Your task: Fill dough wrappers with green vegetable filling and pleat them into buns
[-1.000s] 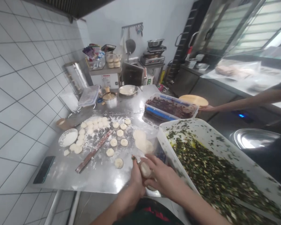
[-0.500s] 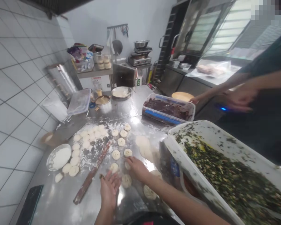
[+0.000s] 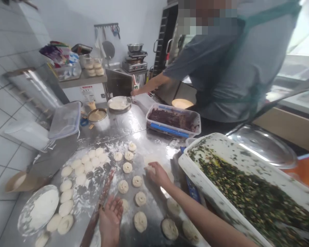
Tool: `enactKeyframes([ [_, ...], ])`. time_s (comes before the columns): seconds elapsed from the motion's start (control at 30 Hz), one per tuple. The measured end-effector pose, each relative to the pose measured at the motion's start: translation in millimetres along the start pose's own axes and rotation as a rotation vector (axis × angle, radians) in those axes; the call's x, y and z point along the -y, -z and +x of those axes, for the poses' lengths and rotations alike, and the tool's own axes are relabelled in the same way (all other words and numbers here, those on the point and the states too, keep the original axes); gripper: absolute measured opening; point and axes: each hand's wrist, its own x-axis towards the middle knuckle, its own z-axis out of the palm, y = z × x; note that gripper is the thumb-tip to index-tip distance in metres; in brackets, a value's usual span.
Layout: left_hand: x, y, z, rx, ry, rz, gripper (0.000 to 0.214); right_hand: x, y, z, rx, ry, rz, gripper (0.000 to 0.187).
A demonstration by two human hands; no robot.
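- The right hand (image 3: 158, 175) is resting its spread fingers on a flattened dough sheet (image 3: 154, 168) on the desk (image 3: 141, 132), gripping nothing.
- The left hand (image 3: 110, 219) is lying open, palm up, at bottom centre, its empty fingers beside the rolling pin (image 3: 105, 185), which is angling toward upper right.
- Pleated buns (image 3: 140, 221) are sitting just right of the left hand.

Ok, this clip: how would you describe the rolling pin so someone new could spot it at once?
Start at the steel table in front of the person. Among the floured dough rounds, a dark wooden rolling pin lies slantwise, its near end running under the open left hand. It is the only long, thin thing among all those round pieces.
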Motion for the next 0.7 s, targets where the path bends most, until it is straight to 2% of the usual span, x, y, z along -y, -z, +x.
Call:
enactKeyframes([
  [0.1,-2.3,-9.1,6.1,-0.005,0.032,0.012,0.045,-21.6,3.1,39.5,-0.048,-0.278,-0.087,0.037],
  [0.17,-2.6,-15.3,7.8,-0.019,0.054,0.021,0.042,-30.3,2.5,59.6,-0.040,-0.406,-0.123,0.043],
  [0.23,-2.0,-20.4,9.1,-0.032,0.055,0.040,0.040,-34.9,2.5,74.5,0.000,-0.484,-0.136,0.048],
  [0.33,0.1,-27.0,11.5,-0.050,0.072,0.070,0.038,-36.3,6.7,87.8,0.082,-0.506,-0.121,0.043],
  [0.47,4.7,-41.6,10.2,-0.109,0.149,0.087,0.040,-21.7,16.4,81.7,0.081,-0.359,-0.099,0.031],
  [0.53,8.1,-52.4,4.1,-0.031,0.191,0.059,0.042,-3.5,19.9,64.5,0.059,-0.241,-0.078,0.024],
  [0.6,13.1,-64.2,-4.8,0.106,0.243,-0.004,0.046,20.1,21.9,37.7,0.051,-0.091,-0.035,0.018],
  [0.7,24.5,-81.0,-17.9,0.241,0.331,-0.138,0.052,54.6,23.9,-12.9,0.025,0.254,0.088,0.017],
])
